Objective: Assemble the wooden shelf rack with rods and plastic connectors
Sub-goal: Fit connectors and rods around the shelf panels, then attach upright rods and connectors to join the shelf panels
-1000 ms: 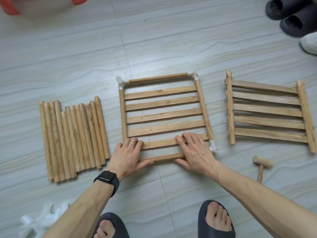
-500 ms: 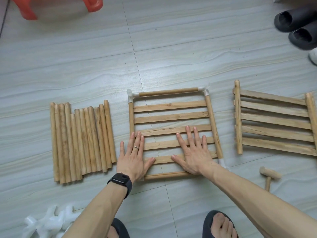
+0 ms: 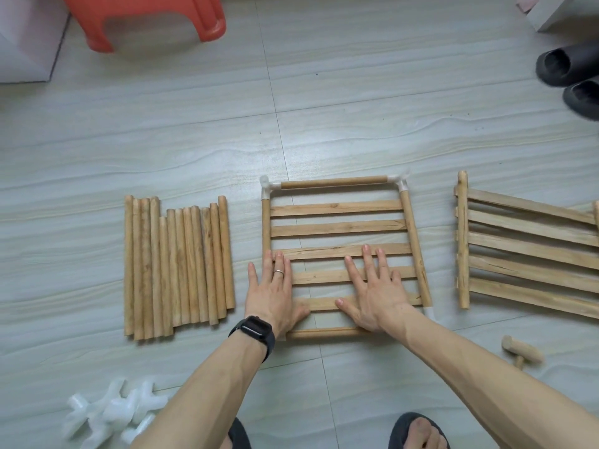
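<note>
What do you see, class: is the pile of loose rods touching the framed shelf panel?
Apart. The head view shows bare floor between the loose rods and the framed shelf panel.

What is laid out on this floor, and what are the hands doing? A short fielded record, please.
middle panel: slats framed by rods, white connectors at far corners
left hand: flat on the panel's left side
right hand: flat on its slats
loose rods: row left of panel
second panel: right, apart
mallet: near right
spare connectors: white pile, near left
</note>
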The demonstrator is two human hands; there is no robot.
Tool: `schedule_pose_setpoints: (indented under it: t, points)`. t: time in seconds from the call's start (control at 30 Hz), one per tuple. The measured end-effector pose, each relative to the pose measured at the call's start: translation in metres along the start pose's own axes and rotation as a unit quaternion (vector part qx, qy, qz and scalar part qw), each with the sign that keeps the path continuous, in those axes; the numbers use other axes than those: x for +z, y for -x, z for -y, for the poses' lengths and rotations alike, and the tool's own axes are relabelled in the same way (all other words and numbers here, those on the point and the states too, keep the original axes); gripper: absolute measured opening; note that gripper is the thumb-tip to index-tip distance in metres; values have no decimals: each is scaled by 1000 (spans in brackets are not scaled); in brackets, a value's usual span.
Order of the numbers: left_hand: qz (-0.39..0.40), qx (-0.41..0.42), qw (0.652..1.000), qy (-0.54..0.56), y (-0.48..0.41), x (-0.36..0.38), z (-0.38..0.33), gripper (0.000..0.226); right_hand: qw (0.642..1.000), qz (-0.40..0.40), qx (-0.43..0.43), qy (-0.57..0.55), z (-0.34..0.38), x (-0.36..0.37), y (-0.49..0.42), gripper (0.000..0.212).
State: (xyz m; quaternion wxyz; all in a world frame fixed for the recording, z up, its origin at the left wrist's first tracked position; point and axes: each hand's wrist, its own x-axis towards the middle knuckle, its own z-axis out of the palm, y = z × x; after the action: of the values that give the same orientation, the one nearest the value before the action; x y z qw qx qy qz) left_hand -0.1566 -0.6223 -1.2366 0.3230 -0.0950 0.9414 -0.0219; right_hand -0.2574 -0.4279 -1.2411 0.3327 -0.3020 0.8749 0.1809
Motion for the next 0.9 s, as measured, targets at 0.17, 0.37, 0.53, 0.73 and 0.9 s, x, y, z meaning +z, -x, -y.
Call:
schedule_pose_setpoints:
  t: [0.17,0.37,0.53,0.73,0.9]
  points:
    - [-76,107,990,-48,11,-8,13,97,999,-23,4,-42,14,-7,23,93]
    - [10,44,999,9,11,4,49,105,997,-23,-55,-48,33,-40,-2,101]
    - [20,44,998,38,7,12,49,106,996,31,-56,66,58,-46,-12,103]
    - [-209,56,969,123,22,18,101,46,992,36,-61,108,79,-40,0,106]
    - [-229,-336,858,314,43,29,177,49,988,38,-69,136,88,-34,10,106]
